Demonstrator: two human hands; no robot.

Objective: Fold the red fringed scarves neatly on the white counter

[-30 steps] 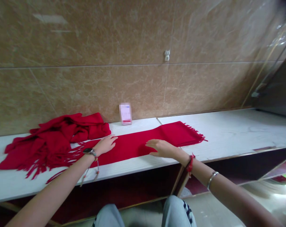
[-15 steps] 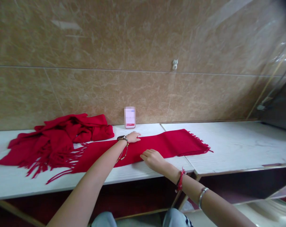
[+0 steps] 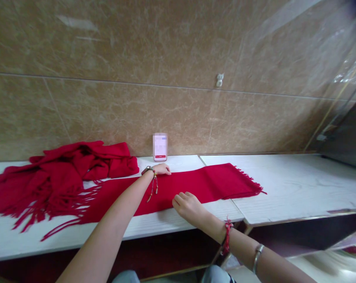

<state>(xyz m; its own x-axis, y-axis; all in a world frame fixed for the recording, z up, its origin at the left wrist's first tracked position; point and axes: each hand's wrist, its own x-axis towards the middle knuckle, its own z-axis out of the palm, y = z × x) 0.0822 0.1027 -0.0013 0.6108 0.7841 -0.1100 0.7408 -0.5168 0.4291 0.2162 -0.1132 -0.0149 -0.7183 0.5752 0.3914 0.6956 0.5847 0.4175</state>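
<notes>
A long red scarf (image 3: 201,182) lies flat on the white tabletop, its fringes at the left and right ends. My left hand (image 3: 162,169) is at the scarf's far edge, fingers closed on the cloth there. At the near edge, my right hand (image 3: 187,204) has its fingers curled in a pinch on the border; the fingertips are partly hidden. To the left a crumpled heap of red fringed cloth (image 3: 77,165) rests beside the scarf's left fringe and partly touches it.
A phone (image 3: 160,147) with its screen lit stands against the brown tiled wall (image 3: 122,110) behind the scarf. A small white cat-shaped figure (image 3: 219,80) is fixed to the wall. The white table (image 3: 284,188) has a seam right of the middle and open shelves below.
The view has shifted slightly. Both hands stay at the same edges of the scarf, with only a small move to the left. The scarf lies much as before.
</notes>
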